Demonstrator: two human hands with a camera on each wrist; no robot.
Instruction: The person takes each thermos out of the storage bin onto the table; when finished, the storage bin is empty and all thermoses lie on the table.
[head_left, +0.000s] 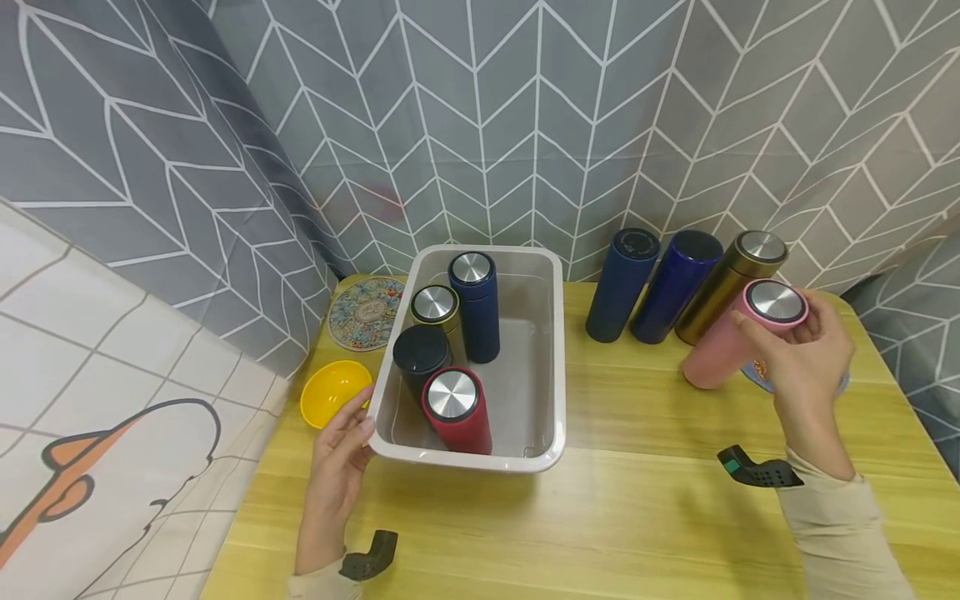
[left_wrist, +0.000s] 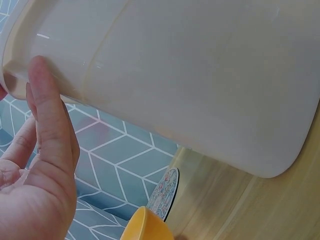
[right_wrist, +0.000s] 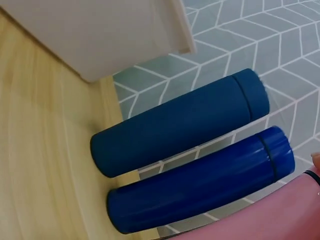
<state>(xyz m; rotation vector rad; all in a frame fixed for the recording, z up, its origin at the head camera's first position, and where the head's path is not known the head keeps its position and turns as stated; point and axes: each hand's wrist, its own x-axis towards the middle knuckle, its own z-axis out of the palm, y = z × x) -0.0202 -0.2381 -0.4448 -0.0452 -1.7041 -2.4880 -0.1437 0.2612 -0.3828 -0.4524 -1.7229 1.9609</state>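
Observation:
My right hand (head_left: 813,354) grips a pink thermos bottle (head_left: 720,350) near its steel-topped lid, thumb on the near side. The bottle (right_wrist: 270,220) also shows at the lower right of the right wrist view. At the front left corner of a white plastic bin (head_left: 557,358), my left hand (head_left: 341,446) holds the rim, and in the left wrist view its fingers (left_wrist: 47,110) lie along the outer wall. Inside the bin stand a navy bottle (head_left: 476,317), a gold bottle (head_left: 450,329), a black bottle (head_left: 420,354) and a red bottle (head_left: 467,423), grouped toward the left.
Beside the pink bottle stand a dark blue bottle (head_left: 618,292), a shiny blue bottle (head_left: 671,292) and a bronze bottle (head_left: 723,292). A round patterned mat (head_left: 360,321) and a yellow bowl (head_left: 330,392) lie left of the bin. A patterned curtain (head_left: 562,125) hangs behind the wooden table (head_left: 600,517).

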